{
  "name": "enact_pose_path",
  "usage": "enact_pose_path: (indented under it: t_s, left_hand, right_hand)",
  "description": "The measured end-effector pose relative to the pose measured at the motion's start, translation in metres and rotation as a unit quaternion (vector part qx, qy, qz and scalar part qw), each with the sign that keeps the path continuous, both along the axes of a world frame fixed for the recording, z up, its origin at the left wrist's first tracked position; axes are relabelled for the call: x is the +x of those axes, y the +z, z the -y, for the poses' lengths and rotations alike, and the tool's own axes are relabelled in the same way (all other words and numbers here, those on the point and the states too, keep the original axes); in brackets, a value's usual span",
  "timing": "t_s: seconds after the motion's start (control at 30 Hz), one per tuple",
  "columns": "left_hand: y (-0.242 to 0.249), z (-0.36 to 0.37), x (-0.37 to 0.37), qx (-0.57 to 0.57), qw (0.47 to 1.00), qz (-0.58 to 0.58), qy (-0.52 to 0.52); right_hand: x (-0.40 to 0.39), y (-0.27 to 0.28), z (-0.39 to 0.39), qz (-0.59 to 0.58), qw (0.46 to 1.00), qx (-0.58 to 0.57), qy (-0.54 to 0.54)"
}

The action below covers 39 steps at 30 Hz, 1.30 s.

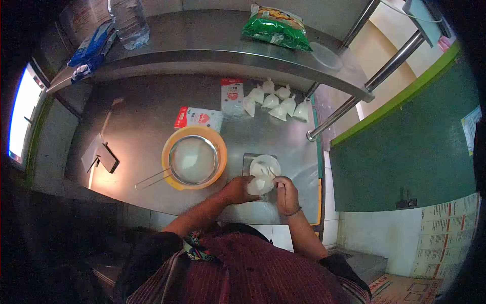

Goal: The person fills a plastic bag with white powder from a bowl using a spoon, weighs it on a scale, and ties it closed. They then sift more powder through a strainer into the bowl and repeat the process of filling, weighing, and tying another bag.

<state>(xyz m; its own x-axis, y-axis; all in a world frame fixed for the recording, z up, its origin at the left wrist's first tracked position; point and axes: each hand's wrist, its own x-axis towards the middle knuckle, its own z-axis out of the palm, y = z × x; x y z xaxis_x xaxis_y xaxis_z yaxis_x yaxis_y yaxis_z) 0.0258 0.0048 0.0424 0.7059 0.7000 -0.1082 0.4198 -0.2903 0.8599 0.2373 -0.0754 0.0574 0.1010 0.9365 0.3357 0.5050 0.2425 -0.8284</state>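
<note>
A small clear plastic bag of white powder point(259, 185) is held between both hands above the steel counter's front edge. My left hand point(239, 190) grips its left side. My right hand point(286, 193) pinches its top right, with a thin band or tie at the fingers. Just behind the bag sits a small scale point(249, 159) carrying a white dish point(265, 164). To the left, a metal sieve point(194, 160) with white flour rests in an orange bowl point(218, 148).
Several filled, tied bags point(276, 100) lie at the counter's back right, beside two white and red packets point(232, 96) point(199, 118). The upper shelf point(202, 48) holds a green bag point(276, 26), a water bottle point(129, 21) and blue packets point(91, 48). A dark tool point(104, 157) lies left.
</note>
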Motion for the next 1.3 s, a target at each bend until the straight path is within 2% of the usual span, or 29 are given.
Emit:
enact_pose_path:
  t_s: [0.13,0.3,0.4,0.53,0.7,0.8,0.9,1.03,1.13,1.23,1.3]
  left_hand:
    - [-0.002,0.007,0.000,0.040,0.998,-0.023,0.032]
    - [-0.002,0.010,0.000,0.050,0.997,0.040,0.042]
    - [0.008,0.016,-0.001,0.050,0.995,0.041,0.080]
    - [0.007,0.014,-0.003,0.042,0.995,0.012,0.090]
    - [0.023,0.016,-0.006,0.053,0.992,0.049,0.105]
    - [0.014,0.017,-0.006,0.086,0.989,0.036,0.119]
    - [0.011,0.018,-0.008,0.095,0.988,0.038,0.114]
    - [0.007,0.016,-0.012,0.073,0.992,0.017,0.099]
    - [0.016,0.017,-0.016,0.083,0.990,0.045,0.103]
    - [0.019,0.016,-0.019,0.058,0.993,0.017,0.105]
    - [0.013,0.016,-0.022,0.106,0.987,0.035,0.116]
  right_hand:
    - [0.003,-0.003,0.004,-0.054,0.996,-0.064,-0.011]
    - [0.001,0.009,0.008,-0.138,0.985,0.097,-0.025]
    - [0.001,0.026,0.016,-0.106,0.993,0.038,-0.015]
    - [-0.005,0.031,0.020,-0.125,0.987,0.093,-0.024]
    - [0.000,0.051,0.023,-0.050,0.999,0.006,-0.012]
    - [-0.005,0.047,0.024,-0.075,0.995,0.057,-0.028]
    - [-0.009,0.055,0.024,-0.033,0.998,0.036,-0.029]
    - [-0.013,0.050,0.024,-0.042,0.998,0.028,-0.033]
    - [-0.019,0.052,0.021,-0.062,0.995,0.075,-0.037]
    - [-0.023,0.062,0.022,-0.048,0.998,0.036,-0.034]
    - [-0.025,0.060,0.021,-0.055,0.996,0.052,-0.042]
